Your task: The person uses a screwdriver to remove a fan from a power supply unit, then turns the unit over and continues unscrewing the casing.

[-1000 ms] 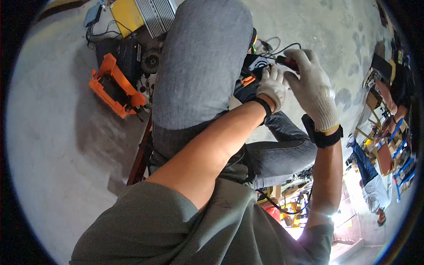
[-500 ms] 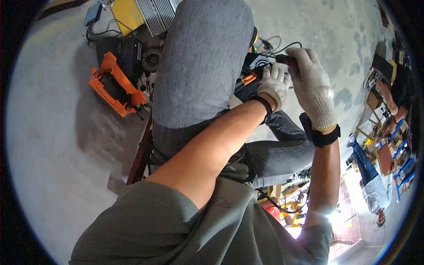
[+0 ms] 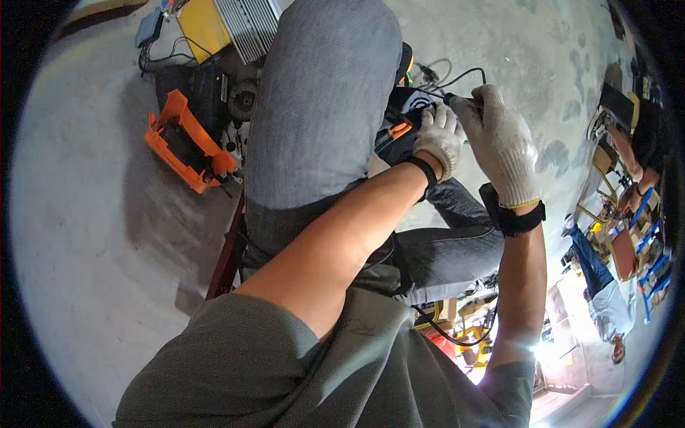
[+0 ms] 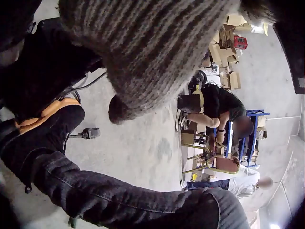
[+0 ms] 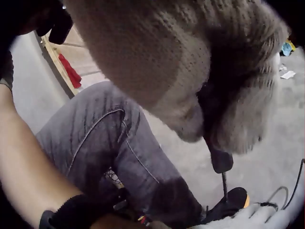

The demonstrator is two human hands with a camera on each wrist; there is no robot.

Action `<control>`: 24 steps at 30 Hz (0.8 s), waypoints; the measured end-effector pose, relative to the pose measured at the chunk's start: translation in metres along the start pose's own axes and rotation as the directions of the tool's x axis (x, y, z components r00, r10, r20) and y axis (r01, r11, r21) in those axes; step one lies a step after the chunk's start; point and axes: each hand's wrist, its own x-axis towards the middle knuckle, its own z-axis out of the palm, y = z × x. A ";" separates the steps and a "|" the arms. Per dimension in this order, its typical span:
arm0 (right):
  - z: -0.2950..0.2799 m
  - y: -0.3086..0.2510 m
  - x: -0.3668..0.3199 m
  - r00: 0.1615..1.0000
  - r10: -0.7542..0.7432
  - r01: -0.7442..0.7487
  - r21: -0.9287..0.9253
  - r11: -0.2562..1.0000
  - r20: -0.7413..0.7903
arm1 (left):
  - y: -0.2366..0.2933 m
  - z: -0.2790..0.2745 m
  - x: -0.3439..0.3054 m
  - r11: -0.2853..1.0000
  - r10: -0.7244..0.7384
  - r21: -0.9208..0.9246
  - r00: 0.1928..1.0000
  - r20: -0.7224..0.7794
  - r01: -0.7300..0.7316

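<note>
At the upper middle, the left hand [image 3: 439, 139] lies with straight fingers by a black and orange part [image 3: 402, 130], and the right hand [image 3: 503, 146] grips what looks like a screwdriver [image 5: 221, 161] close by, best kept straight and steady.

In the head view, with its top edge as twelve and the raised leg [image 3: 325, 107] as centre, the casing [image 3: 187, 153] lay on the floor [image 3: 78, 214] between eight and nine. The disc [image 3: 244, 100] sat just beside the leg at nine. The finned plate [image 3: 248, 28] lay between ten and eleven, the panel [image 3: 203, 27] at the plate's nine. The plug [image 3: 428, 73] lay between two and three. The left hand [image 3: 437, 137] was between three and four, the right hand [image 3: 503, 143] at its three, the tool [image 5: 221, 161] in its grip. The folded leg [image 3: 453, 250] lay between four and five, the chair [image 3: 622, 255] farther out at four.
</note>
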 end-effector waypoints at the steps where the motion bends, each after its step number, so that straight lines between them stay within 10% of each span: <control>1: 0.001 0.003 -0.004 0.984 -0.145 0.148 0.020 0.989 -0.104 | 0.000 0.001 0.000 1.000 0.009 -0.003 1.000 0.018 -0.009; 6: 0.013 0.024 0.005 0.798 -0.532 0.554 -0.004 0.832 -0.283 | -0.004 -0.012 -0.005 0.999 0.036 -0.026 0.995 0.095 -0.033; 12: 0.002 0.002 0.002 0.997 -0.030 0.030 0.010 0.999 -0.065 | -0.002 0.013 0.002 0.997 0.020 -0.070 0.996 -0.083 -0.026; 14: 0.011 0.011 -0.004 0.888 -0.352 0.391 0.083 0.917 -0.294 | -0.005 0.011 -0.003 0.997 0.021 -0.074 0.999 -0.037 -0.023; 18: 0.018 0.024 0.005 0.783 -0.508 0.554 0.032 0.832 -0.358 | -0.005 -0.007 -0.004 0.995 0.044 -0.086 0.998 0.037 -0.041; 20: 0.015 0.020 0.004 0.965 -0.188 0.204 0.078 0.976 -0.181 | -0.006 -0.013 -0.005 0.997 0.051 -0.067 0.997 0.056 -0.047; 24: 0.008 0.012 0.002 0.994 -0.008 0.016 0.069 0.998 -0.108 | -0.005 -0.008 -0.003 0.996 0.048 -0.078 0.998 0.041 -0.044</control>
